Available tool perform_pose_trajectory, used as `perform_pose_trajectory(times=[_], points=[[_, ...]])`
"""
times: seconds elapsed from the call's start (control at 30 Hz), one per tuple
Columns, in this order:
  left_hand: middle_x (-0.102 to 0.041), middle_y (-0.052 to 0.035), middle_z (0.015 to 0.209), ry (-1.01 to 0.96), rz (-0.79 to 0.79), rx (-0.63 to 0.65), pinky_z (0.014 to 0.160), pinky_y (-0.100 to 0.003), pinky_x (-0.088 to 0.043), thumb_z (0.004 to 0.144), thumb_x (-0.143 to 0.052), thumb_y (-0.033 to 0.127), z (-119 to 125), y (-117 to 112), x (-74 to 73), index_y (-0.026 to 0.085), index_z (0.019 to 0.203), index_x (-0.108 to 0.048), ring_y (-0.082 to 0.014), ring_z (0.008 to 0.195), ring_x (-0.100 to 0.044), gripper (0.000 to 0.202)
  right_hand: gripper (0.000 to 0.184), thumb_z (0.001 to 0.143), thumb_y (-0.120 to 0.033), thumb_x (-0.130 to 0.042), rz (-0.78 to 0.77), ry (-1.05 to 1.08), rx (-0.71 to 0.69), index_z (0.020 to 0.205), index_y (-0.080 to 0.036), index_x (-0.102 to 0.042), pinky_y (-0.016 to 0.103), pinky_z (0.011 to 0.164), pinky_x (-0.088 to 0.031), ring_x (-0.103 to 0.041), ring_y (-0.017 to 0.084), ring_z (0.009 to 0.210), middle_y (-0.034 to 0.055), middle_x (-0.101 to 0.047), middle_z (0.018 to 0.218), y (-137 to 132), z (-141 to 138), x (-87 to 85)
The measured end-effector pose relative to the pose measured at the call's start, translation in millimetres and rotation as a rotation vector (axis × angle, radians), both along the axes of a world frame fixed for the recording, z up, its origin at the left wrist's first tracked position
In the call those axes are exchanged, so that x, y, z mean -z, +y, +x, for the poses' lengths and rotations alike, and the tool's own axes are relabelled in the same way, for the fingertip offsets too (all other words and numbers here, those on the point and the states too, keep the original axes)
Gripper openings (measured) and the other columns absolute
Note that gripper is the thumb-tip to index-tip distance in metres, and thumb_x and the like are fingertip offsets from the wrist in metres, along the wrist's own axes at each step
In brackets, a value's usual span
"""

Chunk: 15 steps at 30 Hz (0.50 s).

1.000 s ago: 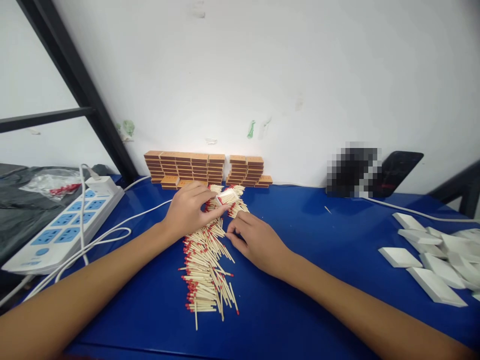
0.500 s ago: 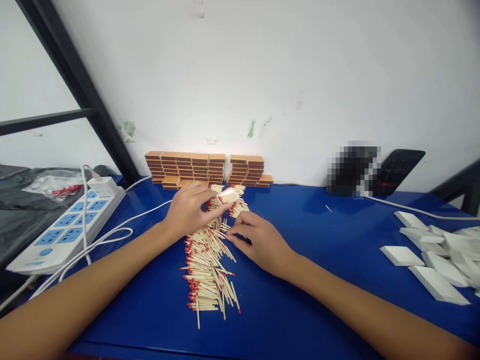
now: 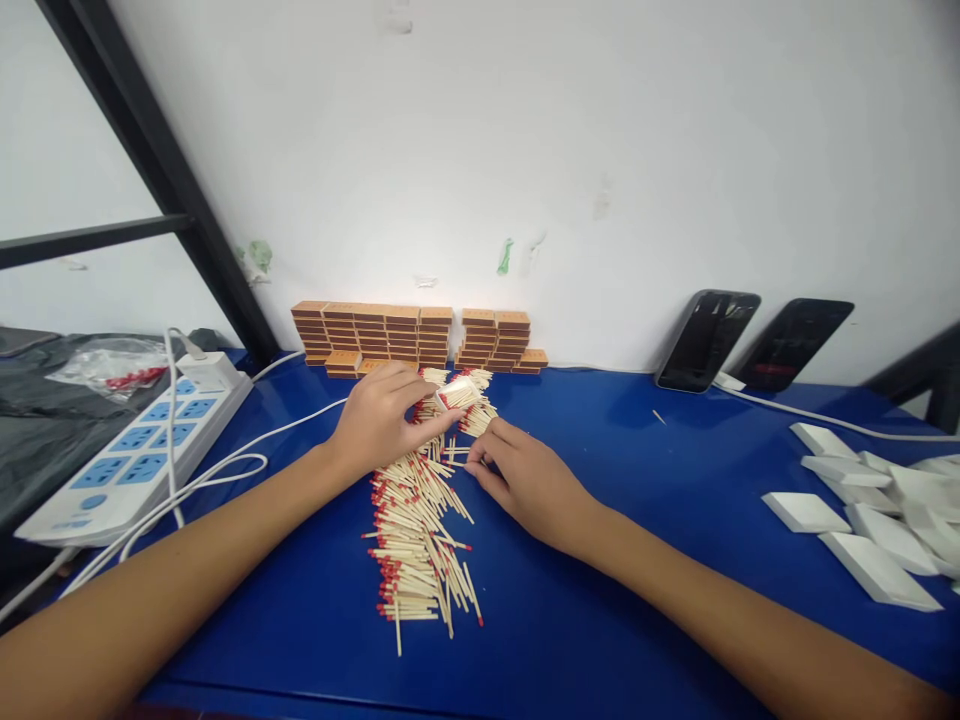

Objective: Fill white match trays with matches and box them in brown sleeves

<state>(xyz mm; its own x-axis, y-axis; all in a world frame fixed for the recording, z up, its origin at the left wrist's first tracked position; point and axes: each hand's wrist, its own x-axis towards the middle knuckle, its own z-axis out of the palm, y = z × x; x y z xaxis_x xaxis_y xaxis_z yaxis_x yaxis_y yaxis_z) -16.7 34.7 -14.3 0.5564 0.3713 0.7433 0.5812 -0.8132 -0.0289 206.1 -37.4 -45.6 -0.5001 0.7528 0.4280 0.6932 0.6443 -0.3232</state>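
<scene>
My left hand (image 3: 382, 415) is closed on a small white matchbox tray (image 3: 459, 392), gripping it between thumb and fingers above the heap. Red-headed matches lie inside that tray. Just to its right and nearer to me, my right hand (image 3: 529, 485) is pinched at the fingertips by a match (image 3: 454, 463), whose pale stick runs up to them. Beneath and in front of both hands spreads a long pile of loose matches (image 3: 412, 520), most with red heads to the left. Part of the pile behind the tray is hidden by my left hand.
Stacked brown matchboxes (image 3: 386, 335) line the wall. White empty trays (image 3: 877, 500) are heaped at the right. Two phones (image 3: 709, 340) lean on the wall near a white cable. A power strip (image 3: 142, 450) with cords lies left. One stray match (image 3: 658, 417) rests on the blue table (image 3: 600, 620).
My right hand has shifted slightly right, its fingertips drawing closer together by the match. My left hand and the tray have hardly moved.
</scene>
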Motion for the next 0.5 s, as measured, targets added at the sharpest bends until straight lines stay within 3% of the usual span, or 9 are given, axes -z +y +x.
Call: perform_pose_trajectory(times=[0.5], points=[[-0.068, -0.0045, 0.074, 0.003, 0.011, 0.005, 0.072, -0.037, -0.05, 0.091, -0.07, 0.045, -0.4, 0.4, 0.7, 0.017, 0.092, -0.072, -0.0209, 0.075, -0.063, 0.028, 0.005, 0.1, -0.021, -0.057, -0.017, -0.021, 0.059, 0.098, -0.019, -0.061, 0.035, 0.078, -0.053, -0.062, 0.019, 0.087, 0.0069, -0.062, 0.101, 4.1, -1.0, 0.5]])
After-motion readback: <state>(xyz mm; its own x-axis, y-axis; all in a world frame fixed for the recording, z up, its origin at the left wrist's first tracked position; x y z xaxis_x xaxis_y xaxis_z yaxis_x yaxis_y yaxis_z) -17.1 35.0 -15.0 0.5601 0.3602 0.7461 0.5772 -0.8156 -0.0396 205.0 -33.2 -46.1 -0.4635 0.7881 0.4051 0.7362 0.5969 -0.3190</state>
